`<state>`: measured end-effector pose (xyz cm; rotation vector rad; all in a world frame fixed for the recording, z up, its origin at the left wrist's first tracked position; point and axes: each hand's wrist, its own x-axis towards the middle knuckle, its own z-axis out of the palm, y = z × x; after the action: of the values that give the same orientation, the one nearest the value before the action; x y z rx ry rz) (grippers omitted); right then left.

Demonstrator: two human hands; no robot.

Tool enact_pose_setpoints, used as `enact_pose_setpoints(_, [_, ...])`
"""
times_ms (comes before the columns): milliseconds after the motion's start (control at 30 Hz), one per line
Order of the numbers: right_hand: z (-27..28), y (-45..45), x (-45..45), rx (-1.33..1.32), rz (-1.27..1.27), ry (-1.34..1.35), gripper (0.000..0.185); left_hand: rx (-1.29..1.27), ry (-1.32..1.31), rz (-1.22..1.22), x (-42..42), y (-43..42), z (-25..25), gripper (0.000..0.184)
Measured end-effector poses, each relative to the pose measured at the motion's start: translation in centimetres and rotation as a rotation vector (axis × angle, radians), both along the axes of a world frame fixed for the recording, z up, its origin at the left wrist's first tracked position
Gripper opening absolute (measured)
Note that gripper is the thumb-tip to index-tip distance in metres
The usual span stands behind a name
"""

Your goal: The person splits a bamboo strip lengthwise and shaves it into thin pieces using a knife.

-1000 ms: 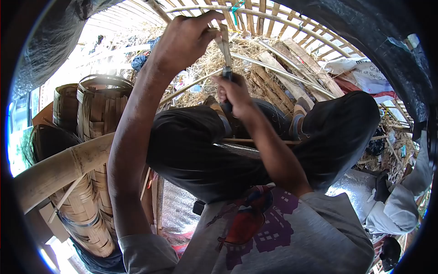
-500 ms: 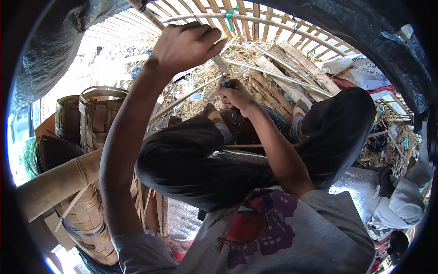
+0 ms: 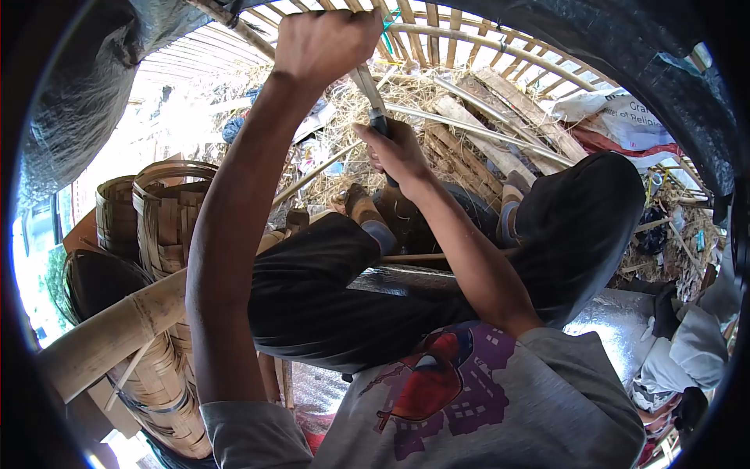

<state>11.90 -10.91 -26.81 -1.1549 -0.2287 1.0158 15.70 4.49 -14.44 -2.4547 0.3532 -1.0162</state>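
Raised near the top of the view, my left hand (image 3: 332, 45) is closed, its fingers curled; what it grips is hidden behind the knuckles. Below and to the right, my right hand (image 3: 402, 156) is wrapped around the dark handle of a knife (image 3: 366, 87). The blade points up toward my left hand, and its tip is hidden close to that hand's fingers. Both arms stretch forward above my bent, dark-trousered legs (image 3: 320, 289).
Woven bamboo baskets (image 3: 170, 219) stand at the left beside a thick bamboo pole (image 3: 117, 328). Straw, planks (image 3: 476, 129) and litter cover the ground ahead, before a slatted bamboo fence (image 3: 453, 35). A printed white sack (image 3: 625, 121) and dark sheeting (image 3: 86, 94) lie at the edges.
My left hand has moved up, away from my body. My right hand with the knife has shifted slightly up and left, and the baskets appear slightly lower in view.
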Motion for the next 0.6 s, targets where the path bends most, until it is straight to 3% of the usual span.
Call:
enact_pose_setpoints(100, [-1.6,2.5,-1.2,-0.058,-0.164,-0.176,0.034,-0.034,0.007,0.021,1.0,-0.5,0.6,0.040])
enact_pose_setpoints(133, [-1.1,3.1,-1.7,-0.081,-0.264,-0.170,0.035,-0.067,0.248,0.194,1.0,-1.3,1.4,0.017])
enact_pose_setpoints(167, [-0.8,3.7,-2.2,-0.106,-0.362,-0.163,0.036,-0.098,0.491,0.370,1.0,-1.7,1.6,0.012])
enact_pose_setpoints(200, [-0.9,4.3,-2.5,-0.099,-0.415,-0.150,0.038,-0.002,0.137,0.050,1.5,-1.4,1.5,0.002])
enact_pose_setpoints(300, [-0.8,6.4,-3.6,-0.036,-0.621,-0.165,0.036,0.033,0.124,-0.008,1.9,-1.4,1.1,0.004])
enact_pose_setpoints(367, [-0.5,7.7,-3.9,0.042,-0.614,-0.012,0.035,0.066,0.051,-0.049,2.4,-0.2,0.1,0.005])
enact_pose_setpoints(433, [-0.2,8.8,-4.0,0.047,-0.743,-0.052,0.035,-0.022,0.108,-0.062,2.1,-0.6,0.9,0.006])
enact_pose_setpoints(500, [-0.2,10.2,-4.3,0.067,-0.762,0.003,0.033,0.122,0.133,0.020,2.0,-0.9,1.1,0.006])
enact_pose_setpoints(600, [-0.9,13.4,-4.2,0.127,-1.003,0.078,0.033,-0.063,0.151,-0.058,2.7,-1.1,1.1,0.004])
